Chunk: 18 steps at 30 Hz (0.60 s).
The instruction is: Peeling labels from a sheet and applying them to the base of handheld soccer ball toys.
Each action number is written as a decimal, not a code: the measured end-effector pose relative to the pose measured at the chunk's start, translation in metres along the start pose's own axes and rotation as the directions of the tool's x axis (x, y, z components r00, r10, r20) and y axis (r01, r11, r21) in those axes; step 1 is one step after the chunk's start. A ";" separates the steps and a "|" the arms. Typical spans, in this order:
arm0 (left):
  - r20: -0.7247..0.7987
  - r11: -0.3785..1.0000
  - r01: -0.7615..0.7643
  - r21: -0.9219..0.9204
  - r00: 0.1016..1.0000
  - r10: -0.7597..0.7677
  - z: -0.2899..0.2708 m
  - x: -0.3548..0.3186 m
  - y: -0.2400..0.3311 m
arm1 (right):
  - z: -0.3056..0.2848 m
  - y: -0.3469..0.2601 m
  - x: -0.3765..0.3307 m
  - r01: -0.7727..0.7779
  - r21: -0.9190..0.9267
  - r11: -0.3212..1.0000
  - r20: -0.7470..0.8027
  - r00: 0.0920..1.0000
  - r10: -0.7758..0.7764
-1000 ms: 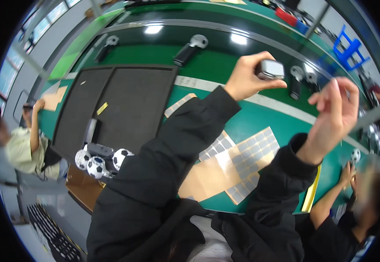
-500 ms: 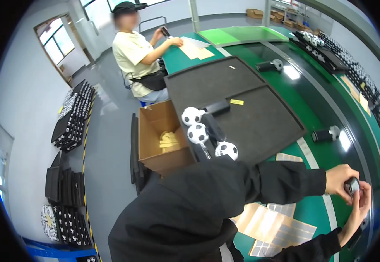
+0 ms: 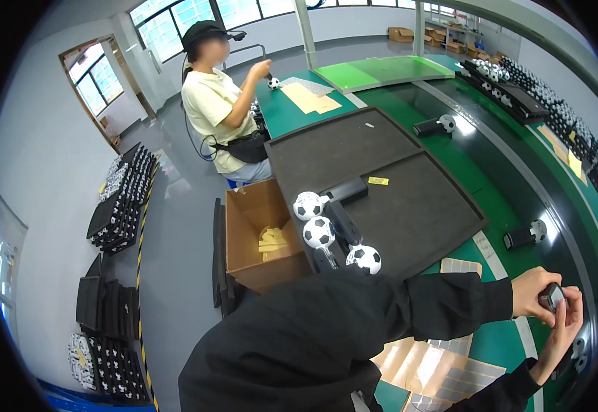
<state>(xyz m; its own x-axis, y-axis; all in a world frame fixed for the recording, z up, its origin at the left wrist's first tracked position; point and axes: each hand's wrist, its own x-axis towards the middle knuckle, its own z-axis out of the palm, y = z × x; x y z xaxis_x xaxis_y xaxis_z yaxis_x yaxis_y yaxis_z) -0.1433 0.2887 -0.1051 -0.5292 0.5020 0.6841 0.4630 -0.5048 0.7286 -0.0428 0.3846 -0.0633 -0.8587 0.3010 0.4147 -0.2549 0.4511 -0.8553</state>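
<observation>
At the right side, over the green conveyor, my left hand (image 3: 534,295) and my right hand (image 3: 565,328) are both closed around a small black handle (image 3: 552,297). Its end, with a grey face, points up between my fingers; the rest of it is hidden. My right thumb presses near that face. Below and left of my hands lie glossy sheets of grey labels (image 3: 460,381) on brown backing, partly under my sleeves. Another label sheet (image 3: 458,266) lies beyond my left forearm.
A black tray (image 3: 422,199) bears several black handles with soccer-ball heads (image 3: 318,232). Two more (image 3: 524,235) (image 3: 436,126) lie on the conveyor. An open carton (image 3: 251,271) stands left of the tray. A co-worker (image 3: 213,103) sits at the far left; stacked trays (image 3: 124,196) line the wall.
My hands keep hold of the black handle with little movement. The whole view has shifted slightly. The co-worker's hand has risen, and a soccer-ball head now shows below it.
</observation>
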 end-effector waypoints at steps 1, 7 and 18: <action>0.013 1.000 0.014 -0.024 1.000 -0.014 0.001 0.000 0.000 | -0.001 -0.001 -0.001 -0.006 -0.011 1.000 -0.001 1.000 0.006; -0.001 0.958 0.142 -0.250 0.989 -0.147 -0.005 -0.003 0.001 | 0.015 -0.017 0.001 0.018 -0.028 0.999 0.053 0.998 -0.017; -0.049 0.957 0.269 0.106 0.963 -0.265 0.031 -0.007 -0.085 | -0.060 0.017 -0.016 -0.181 -0.216 0.959 0.095 0.974 0.206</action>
<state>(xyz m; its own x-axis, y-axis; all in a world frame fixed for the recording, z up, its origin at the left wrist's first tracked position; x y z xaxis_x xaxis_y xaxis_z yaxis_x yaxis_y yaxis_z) -0.1571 0.3495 -0.1707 -0.6675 0.5826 0.4638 0.3760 -0.2739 0.8852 -0.0066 0.4380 -0.0661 -0.9309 0.3065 0.1988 0.0075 0.5600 -0.8285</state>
